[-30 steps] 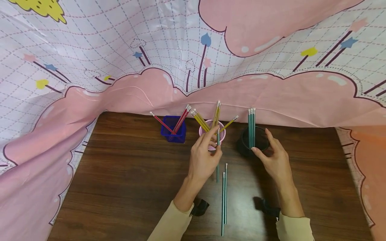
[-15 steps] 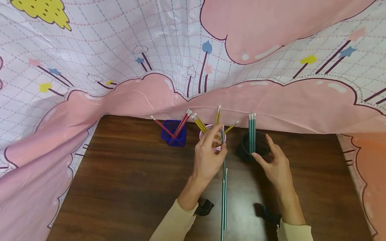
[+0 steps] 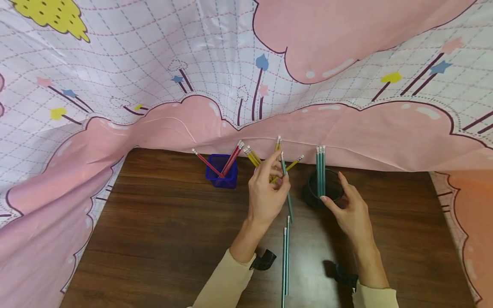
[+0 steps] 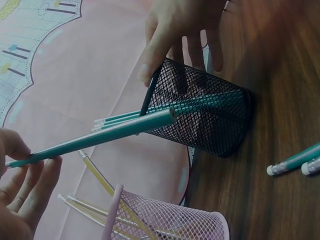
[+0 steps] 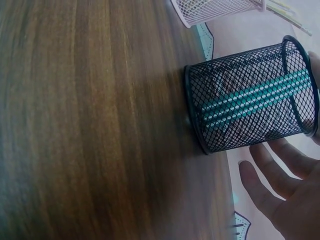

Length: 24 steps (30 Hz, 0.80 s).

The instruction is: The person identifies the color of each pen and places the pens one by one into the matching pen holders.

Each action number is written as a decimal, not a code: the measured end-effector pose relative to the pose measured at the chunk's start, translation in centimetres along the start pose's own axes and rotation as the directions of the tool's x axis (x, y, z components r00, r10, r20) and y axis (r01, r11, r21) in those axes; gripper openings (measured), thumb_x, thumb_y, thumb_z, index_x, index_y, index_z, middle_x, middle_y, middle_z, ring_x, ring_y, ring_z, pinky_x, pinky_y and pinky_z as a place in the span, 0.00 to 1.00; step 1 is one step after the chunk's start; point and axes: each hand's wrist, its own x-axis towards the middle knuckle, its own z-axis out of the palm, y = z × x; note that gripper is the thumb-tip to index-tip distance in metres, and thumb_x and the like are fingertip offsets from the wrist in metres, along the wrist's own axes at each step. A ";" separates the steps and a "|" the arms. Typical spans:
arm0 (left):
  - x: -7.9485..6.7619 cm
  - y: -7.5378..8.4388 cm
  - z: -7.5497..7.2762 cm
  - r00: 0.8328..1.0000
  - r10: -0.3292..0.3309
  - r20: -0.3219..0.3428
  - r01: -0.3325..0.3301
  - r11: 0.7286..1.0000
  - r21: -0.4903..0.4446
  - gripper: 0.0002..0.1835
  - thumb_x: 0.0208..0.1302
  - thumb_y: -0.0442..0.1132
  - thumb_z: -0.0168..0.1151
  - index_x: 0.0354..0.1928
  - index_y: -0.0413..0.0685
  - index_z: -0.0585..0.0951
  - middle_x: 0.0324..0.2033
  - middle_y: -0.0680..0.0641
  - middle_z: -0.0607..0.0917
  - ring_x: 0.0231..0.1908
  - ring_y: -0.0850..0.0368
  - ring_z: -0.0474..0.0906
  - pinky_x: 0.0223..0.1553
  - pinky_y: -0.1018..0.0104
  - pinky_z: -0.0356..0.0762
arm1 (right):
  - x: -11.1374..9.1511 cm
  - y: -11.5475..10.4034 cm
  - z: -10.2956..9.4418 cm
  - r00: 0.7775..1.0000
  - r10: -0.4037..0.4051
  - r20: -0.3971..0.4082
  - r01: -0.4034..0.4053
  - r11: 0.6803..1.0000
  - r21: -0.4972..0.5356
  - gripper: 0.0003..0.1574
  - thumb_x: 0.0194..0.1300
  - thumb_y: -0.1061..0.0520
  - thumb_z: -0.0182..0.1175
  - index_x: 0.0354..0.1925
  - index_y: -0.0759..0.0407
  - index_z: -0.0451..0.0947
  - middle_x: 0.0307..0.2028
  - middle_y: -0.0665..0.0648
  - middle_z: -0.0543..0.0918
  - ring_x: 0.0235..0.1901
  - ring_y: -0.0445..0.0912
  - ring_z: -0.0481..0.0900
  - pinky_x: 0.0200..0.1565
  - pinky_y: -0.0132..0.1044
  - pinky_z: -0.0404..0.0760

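In the head view my left hand (image 3: 268, 193) pinches a green pencil (image 3: 289, 207) between thumb and fingers, near its eraser end. The left wrist view shows that pencil (image 4: 107, 134) held slanting, its flat unsharpened end overlapping the black mesh pencil cup (image 4: 200, 127). My right hand (image 3: 353, 211) grips this cup near its rim, thumb at the front and a finger at the back. Several green pencils (image 3: 320, 169) stand inside it, erasers up. Two more green pencils (image 3: 286, 261) lie side by side on the table below my left hand.
Left of the black cup, a pink mesh cup (image 4: 200, 220) with several yellow pencils (image 3: 252, 156) is partly hidden behind my left hand. A blue square holder (image 3: 227, 184) with red pencils (image 3: 233, 156) stands further left. A patterned cloth (image 3: 173, 124) rises behind the wooden table (image 3: 173, 239).
The green pencil in my left hand has shifted slightly right and tilted, its lower end swinging toward the black cup. My right hand keeps its grip on the cup.
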 end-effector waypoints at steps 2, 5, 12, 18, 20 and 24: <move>-0.1 -0.2 0.0 1.000 -0.002 0.001 0.002 1.000 0.000 0.35 0.53 0.23 0.67 0.65 0.47 0.75 0.40 0.44 0.81 0.34 0.58 0.82 0.26 0.75 0.81 | -0.1 0.0 0.1 1.000 0.003 0.001 -0.003 1.000 0.009 0.52 0.59 0.56 0.73 0.76 0.49 0.60 0.58 0.66 0.76 0.58 0.64 0.74 0.55 0.63 0.72; -0.1 -0.4 0.1 1.000 0.000 -0.001 0.000 1.000 -0.001 0.35 0.52 0.22 0.67 0.65 0.46 0.75 0.40 0.44 0.81 0.34 0.58 0.82 0.26 0.75 0.81 | -0.3 0.0 0.3 1.000 0.002 0.004 -0.003 1.000 0.018 0.52 0.59 0.56 0.73 0.76 0.49 0.59 0.58 0.67 0.76 0.57 0.65 0.75 0.54 0.63 0.72; 1.5 -0.1 0.9 0.997 0.073 -0.004 -0.073 0.997 0.017 0.34 0.54 0.24 0.67 0.65 0.46 0.74 0.41 0.45 0.82 0.34 0.60 0.81 0.27 0.77 0.80 | 0.1 -0.2 0.5 1.000 -0.021 -0.007 0.021 1.000 0.016 0.52 0.59 0.56 0.73 0.76 0.49 0.59 0.58 0.68 0.76 0.55 0.66 0.75 0.52 0.64 0.73; 2.6 -0.3 1.9 0.992 0.114 -0.048 -0.109 0.990 0.090 0.34 0.53 0.28 0.68 0.65 0.49 0.75 0.39 0.48 0.83 0.31 0.60 0.81 0.27 0.80 0.77 | 0.0 -0.3 0.1 1.000 -0.011 -0.002 0.011 1.000 -0.005 0.51 0.60 0.55 0.73 0.76 0.48 0.60 0.61 0.68 0.75 0.53 0.66 0.76 0.50 0.64 0.74; 2.6 -0.3 2.1 0.991 0.119 -0.055 -0.115 0.990 0.081 0.33 0.53 0.28 0.68 0.65 0.48 0.75 0.39 0.48 0.83 0.31 0.60 0.82 0.27 0.80 0.78 | -0.2 -0.2 -0.1 1.000 -0.005 -0.003 0.005 1.000 -0.009 0.52 0.59 0.55 0.73 0.76 0.48 0.60 0.61 0.68 0.74 0.54 0.66 0.76 0.51 0.64 0.74; 2.8 -0.1 2.3 0.989 0.133 -0.059 -0.130 0.991 0.045 0.34 0.54 0.26 0.68 0.65 0.47 0.74 0.39 0.46 0.83 0.32 0.61 0.82 0.26 0.77 0.79 | -0.1 -0.1 -0.1 1.000 -0.008 -0.008 0.008 1.000 -0.002 0.52 0.59 0.55 0.73 0.75 0.47 0.60 0.62 0.68 0.74 0.57 0.66 0.74 0.52 0.64 0.74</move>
